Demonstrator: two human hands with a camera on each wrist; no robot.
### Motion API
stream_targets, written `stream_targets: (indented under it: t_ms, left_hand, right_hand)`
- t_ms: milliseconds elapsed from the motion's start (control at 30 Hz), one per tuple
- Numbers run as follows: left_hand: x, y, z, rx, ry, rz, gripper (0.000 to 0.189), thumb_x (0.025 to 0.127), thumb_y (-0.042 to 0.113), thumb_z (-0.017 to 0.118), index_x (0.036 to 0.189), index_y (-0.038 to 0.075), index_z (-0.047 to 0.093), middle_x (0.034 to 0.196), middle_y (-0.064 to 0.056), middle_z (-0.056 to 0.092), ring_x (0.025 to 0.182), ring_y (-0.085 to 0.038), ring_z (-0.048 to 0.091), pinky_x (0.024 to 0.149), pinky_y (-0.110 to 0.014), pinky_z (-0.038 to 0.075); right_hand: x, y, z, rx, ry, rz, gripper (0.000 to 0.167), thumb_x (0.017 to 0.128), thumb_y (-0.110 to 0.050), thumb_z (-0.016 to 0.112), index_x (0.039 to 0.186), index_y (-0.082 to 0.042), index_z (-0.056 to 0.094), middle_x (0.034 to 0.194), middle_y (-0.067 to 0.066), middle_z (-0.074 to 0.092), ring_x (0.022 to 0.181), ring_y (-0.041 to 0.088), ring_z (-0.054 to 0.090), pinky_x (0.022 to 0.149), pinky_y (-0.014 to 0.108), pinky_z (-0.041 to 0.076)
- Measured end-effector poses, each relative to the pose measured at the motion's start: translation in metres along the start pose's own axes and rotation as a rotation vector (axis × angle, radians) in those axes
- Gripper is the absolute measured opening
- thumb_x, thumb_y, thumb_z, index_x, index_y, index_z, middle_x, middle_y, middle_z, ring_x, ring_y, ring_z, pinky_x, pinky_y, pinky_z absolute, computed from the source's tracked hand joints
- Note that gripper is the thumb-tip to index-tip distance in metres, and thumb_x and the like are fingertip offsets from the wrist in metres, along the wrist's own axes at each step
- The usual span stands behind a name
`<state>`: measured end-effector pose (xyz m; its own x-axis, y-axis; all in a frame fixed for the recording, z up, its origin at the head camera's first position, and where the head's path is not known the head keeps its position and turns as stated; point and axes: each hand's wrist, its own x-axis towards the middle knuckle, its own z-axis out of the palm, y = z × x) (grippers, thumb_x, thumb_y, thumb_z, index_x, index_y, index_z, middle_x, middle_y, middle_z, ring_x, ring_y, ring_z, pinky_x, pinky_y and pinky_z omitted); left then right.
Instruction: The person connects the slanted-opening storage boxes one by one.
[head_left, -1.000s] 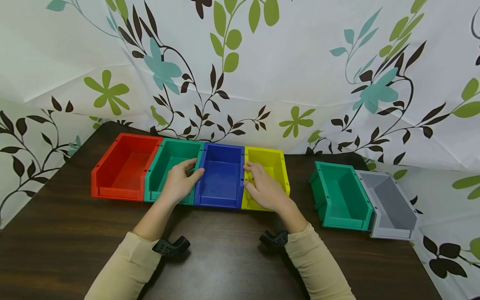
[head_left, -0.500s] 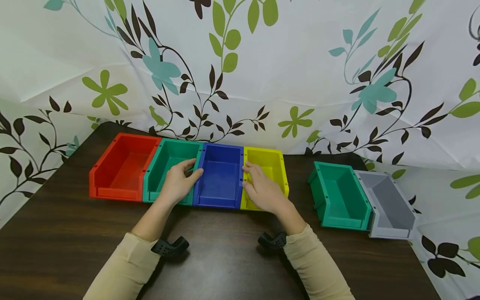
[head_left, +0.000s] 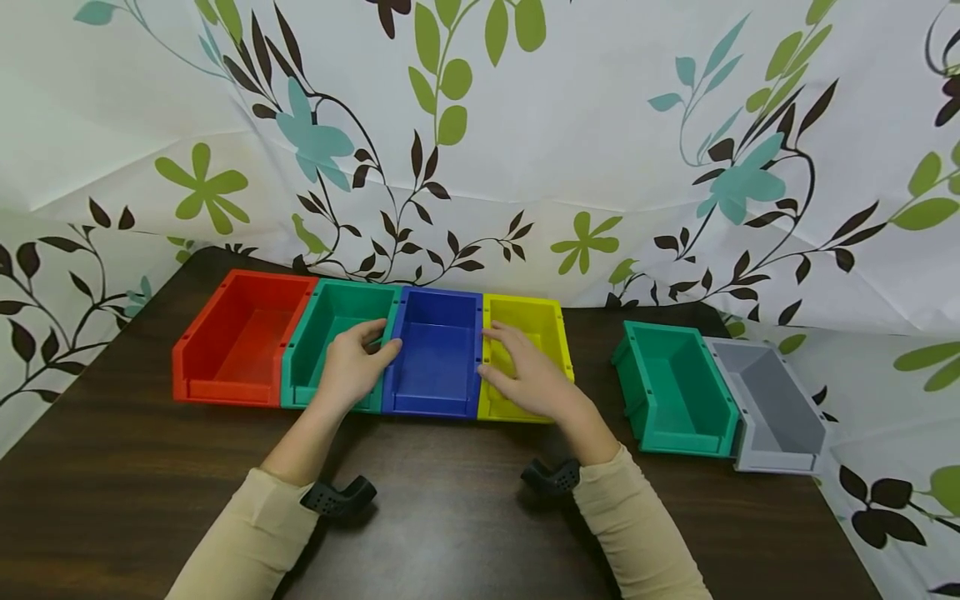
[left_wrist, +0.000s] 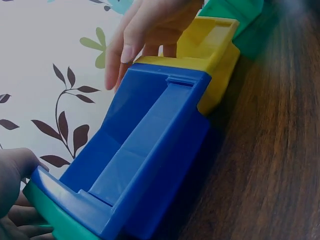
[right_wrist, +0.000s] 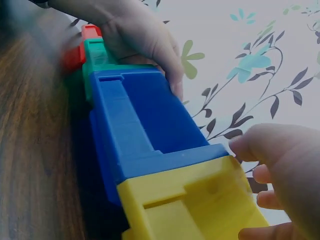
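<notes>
A blue storage bin [head_left: 437, 354] stands between a green bin [head_left: 306, 371] and a yellow bin [head_left: 551, 333], side by side in a row. My left hand [head_left: 351, 367] pinches the adjoining walls of the green and blue bins; its thumb [left_wrist: 27, 162] lies at the blue rim, the other fingers on the green side. Over the yellow bin hovers my right hand [head_left: 536, 379], fingers spread. Its thumb [right_wrist: 245, 145] is beside the blue rim in the right wrist view; whether it touches is unclear.
A red bin [head_left: 247, 333] ends the row at the left. Further right, a second green bin [head_left: 678, 387] and a grey bin [head_left: 780, 408] stand together at an angle. The dark wooden table [head_left: 435, 500] extends in front, with a patterned cloth [head_left: 600, 150] behind.
My right hand's fingers have spread apart and loosened from the wall between the blue and yellow bins. The left hand keeps its place on the bins. The head view has shifted slightly.
</notes>
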<state>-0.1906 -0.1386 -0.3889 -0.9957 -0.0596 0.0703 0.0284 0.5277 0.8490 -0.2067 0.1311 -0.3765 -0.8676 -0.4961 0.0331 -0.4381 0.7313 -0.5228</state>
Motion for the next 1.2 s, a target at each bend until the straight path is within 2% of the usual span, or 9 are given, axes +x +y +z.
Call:
stream_targets:
  t_ms: [333,800,1000,1200]
  left_hand:
    - [0.002,0.000,-0.001,0.042,0.049,-0.003,0.051,0.091,0.022,0.060,0.134,-0.004,0.049,0.129,-0.025,0.056,0.112,-0.038,0.060,0.092,-0.050,0.050]
    - [-0.001,0.004,-0.011,0.080,0.090,-0.063,0.051,0.088,0.019,0.057,0.133,-0.005,0.049,0.129,-0.026,0.056,0.116,-0.038,0.057,0.094,-0.051,0.049]
    - [-0.002,0.003,-0.015,0.082,0.075,-0.092,0.053,0.089,0.019,0.055,0.136,-0.004,0.046,0.132,-0.025,0.054,0.117,-0.038,0.056,0.094,-0.051,0.049]
    - [-0.002,0.002,-0.016,0.082,0.063,-0.087,0.054,0.089,0.019,0.054,0.137,-0.004,0.046,0.134,-0.025,0.052,0.117,-0.038,0.056,0.092,-0.050,0.050]
  right_hand:
    - [-0.006,0.001,-0.015,0.017,0.085,0.020,0.057,0.091,-0.044,0.056,0.139,-0.014,0.045,0.151,0.006,0.036,0.139,0.027,0.033,0.112,0.050,0.031]
    - [-0.009,0.010,-0.032,0.012,0.214,0.030,0.050,0.092,-0.037,0.058,0.133,-0.010,0.052,0.144,0.009,0.045,0.134,0.029,0.040,0.110,0.050,0.035]
    - [-0.016,0.019,-0.044,-0.001,0.269,0.064,0.049,0.093,-0.034,0.058,0.134,-0.008,0.051,0.141,0.013,0.048,0.129,0.031,0.045,0.104,0.051,0.040]
    - [-0.030,0.037,-0.052,-0.029,0.341,0.122,0.047,0.094,-0.033,0.057,0.132,-0.006,0.053,0.137,0.016,0.050,0.125,0.034,0.047,0.103,0.053,0.040]
